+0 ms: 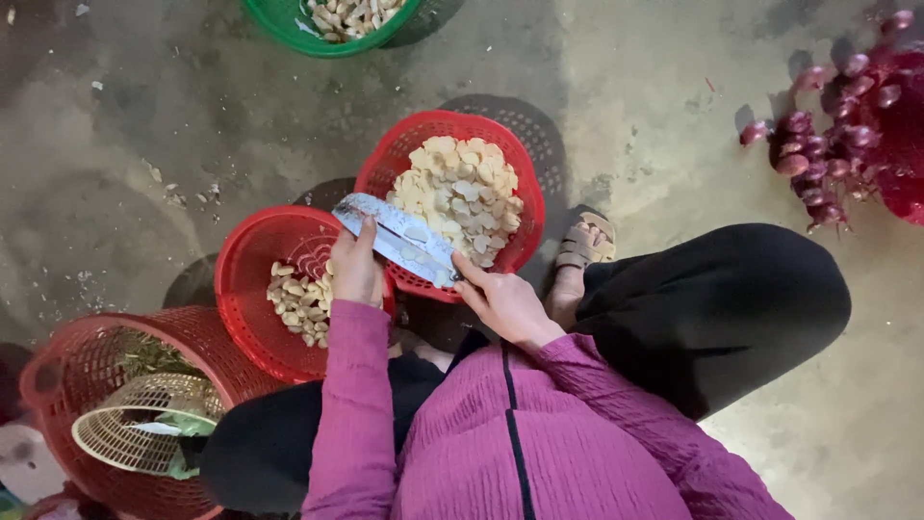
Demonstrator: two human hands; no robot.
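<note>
Nearest the camera, both purple sleeves reach forward over the person's knees to a broad flat metal blade [399, 238], which both hands hold between them. The left hand [356, 272] is closed over the blade's upper-left end, fingers curled on top of it. The right hand [505, 303] has its fingers partly closed at the lower-right end, thumb and forefinger pinching there; whether a handle sits inside that grip I cannot tell. The blade's long axis runs from upper left to lower right, slanting across the gap between two baskets, so each hand is at one end and neither is nearer its middle.

Just under the left hand sits the near red basket [252, 289], with a shallow layer of pale peeled cloves. Beyond the blade, touching that basket's rim, is the far red basket [414, 144], heaped with pale slices; the blade's right end lies over its near rim. A tipped red basket [91, 366] with a pale woven strainer in it lies to the left, well apart. The concrete floor [626, 116] opens beyond, with a green basket [289, 29] at the far edge and a pile of purple shallots [837, 144] far right.
</note>
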